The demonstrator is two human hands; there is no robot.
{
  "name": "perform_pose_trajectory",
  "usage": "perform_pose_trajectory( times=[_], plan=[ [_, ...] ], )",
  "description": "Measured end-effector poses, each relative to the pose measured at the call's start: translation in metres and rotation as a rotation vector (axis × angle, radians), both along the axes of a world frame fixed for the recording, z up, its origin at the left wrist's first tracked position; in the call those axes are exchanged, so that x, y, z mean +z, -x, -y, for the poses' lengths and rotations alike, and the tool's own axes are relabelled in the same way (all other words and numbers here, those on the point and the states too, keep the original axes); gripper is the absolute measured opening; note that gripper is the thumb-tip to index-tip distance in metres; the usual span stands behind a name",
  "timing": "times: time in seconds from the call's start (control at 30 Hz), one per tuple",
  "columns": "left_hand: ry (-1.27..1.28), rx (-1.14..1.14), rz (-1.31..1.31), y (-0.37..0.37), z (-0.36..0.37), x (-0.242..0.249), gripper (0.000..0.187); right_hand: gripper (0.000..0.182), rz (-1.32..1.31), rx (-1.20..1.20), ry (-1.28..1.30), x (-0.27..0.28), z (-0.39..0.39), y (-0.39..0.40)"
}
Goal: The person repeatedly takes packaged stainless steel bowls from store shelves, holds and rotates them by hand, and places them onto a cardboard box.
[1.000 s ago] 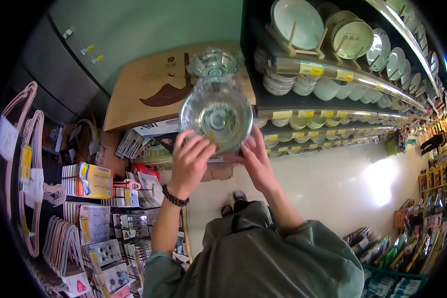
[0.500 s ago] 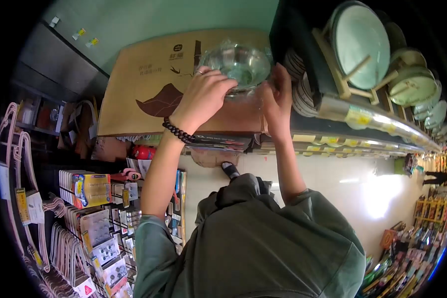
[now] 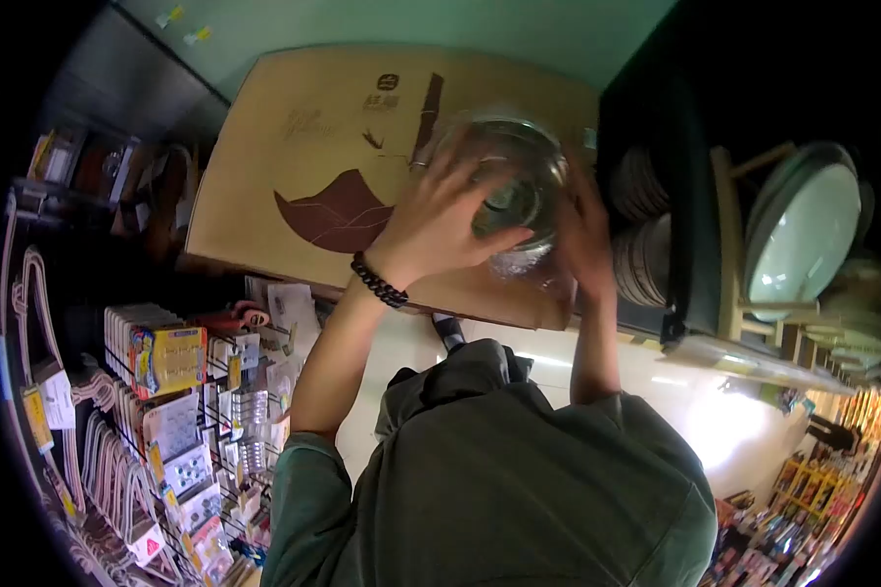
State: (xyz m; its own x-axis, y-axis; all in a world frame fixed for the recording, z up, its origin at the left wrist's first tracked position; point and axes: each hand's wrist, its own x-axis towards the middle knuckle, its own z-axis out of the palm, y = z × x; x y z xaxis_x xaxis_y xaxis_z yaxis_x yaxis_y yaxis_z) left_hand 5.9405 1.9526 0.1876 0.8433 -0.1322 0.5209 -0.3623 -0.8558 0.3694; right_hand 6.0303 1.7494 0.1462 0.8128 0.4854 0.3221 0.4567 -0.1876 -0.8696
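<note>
A clear, shiny bowl (image 3: 524,181) in crinkled transparent wrapping is between my two hands, over the right part of a large brown cardboard box (image 3: 303,98). My left hand (image 3: 450,210), with a dark bead bracelet at the wrist, spreads its fingers over the bowl's left side and rests against it. On the bowl's right side is my right hand (image 3: 584,235), blurred by motion, its fingers pointing up along the rim. How its fingers are bent cannot be made out.
Stacked bowls (image 3: 646,259) and plates on wooden racks (image 3: 803,235) stand on the shelf at the right. Hangers (image 3: 117,479) and packaged goods (image 3: 176,362) hang at the lower left. Pale floor (image 3: 362,411) shows below the box.
The view has shifted, so the box appears larger and the plate rack farther right. The bowl appears lower and to the right, tilted differently, and my left hand has spread over its side.
</note>
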Motion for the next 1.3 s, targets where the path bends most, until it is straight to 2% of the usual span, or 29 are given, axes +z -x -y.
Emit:
perform_pose_trajectory(
  times=[0.1,0.3,0.33,0.37,0.4,0.47,0.5,0.57,0.6,0.7,0.77,0.83,0.9,0.97,1.0,1.1,1.13,1.3],
  plan=[
    [-0.031,0.014,-0.014,0.001,-0.002,-0.006,0.057,0.055,0.109,-0.003,0.159,0.013,0.0,0.006],
    [0.029,0.026,0.065,0.013,-0.004,-0.01,0.057,0.051,0.053,-0.095,0.105,0.007,-0.006,0.007],
    [0.039,0.041,0.106,0.024,-0.002,-0.009,0.057,0.05,0.179,-0.137,0.113,0.013,-0.006,0.012],
    [0.047,0.051,0.146,0.038,0.001,-0.009,0.057,0.049,0.303,-0.183,0.116,0.02,-0.005,0.021],
    [0.088,0.082,0.213,0.058,0.008,-0.007,0.053,0.046,0.315,-0.246,0.024,0.031,-0.008,0.035],
    [0.287,0.082,0.181,0.116,0.016,-0.015,0.049,0.039,0.337,-0.353,-0.12,0.048,-0.017,0.07],
    [0.385,0.092,0.178,0.147,0.021,-0.021,0.048,0.036,0.366,-0.375,-0.168,0.051,-0.019,0.082],
    [0.394,0.211,0.132,0.221,0.032,-0.038,0.039,0.029,0.34,-0.325,-0.288,0.047,-0.033,0.111],
    [0.415,0.299,0.029,0.256,0.039,-0.05,0.035,0.024,0.264,-0.234,-0.399,0.043,-0.045,0.128],
    [0.501,0.588,-0.274,0.362,0.061,-0.105,0.029,0.017,0.053,0.168,-0.394,0.039,-0.083,0.2],
    [0.512,0.84,-0.384,0.434,0.085,-0.129,0.032,0.014,-0.044,0.455,-0.365,0.036,-0.107,0.258],
    [0.556,1.092,-0.404,0.499,0.115,-0.146,0.033,0.016,-0.187,0.767,-0.404,0.032,-0.124,0.32],
    [0.624,1.291,-0.367,0.557,0.147,-0.157,0.032,0.016,-0.307,1.008,-0.264,0.031,-0.126,0.377],
    [0.707,1.492,-0.271,0.607,0.182,-0.162,0.03,0.014,-0.261,1.252,-0.038,0.029,-0.128,0.429],
    [0.721,1.592,-0.228,0.626,0.199,-0.162,0.03,0.012,-0.291,1.352,-0.004,0.02,-0.13,0.456],
    [0.745,1.835,-0.117,0.674,0.245,-0.157,0.028,0.014,0.002,1.685,0.146,0.032,-0.123,0.536],
    [0.772,1.91,-0.063,0.684,0.26,-0.154,0.027,0.016,0.065,1.814,0.097,0.022,-0.121,0.56],
    [0.845,2.235,0.202,0.704,0.317,-0.155,0.025,0.02,0.312,2.388,0.211,-0.001,-0.107,0.667]
  ],
)
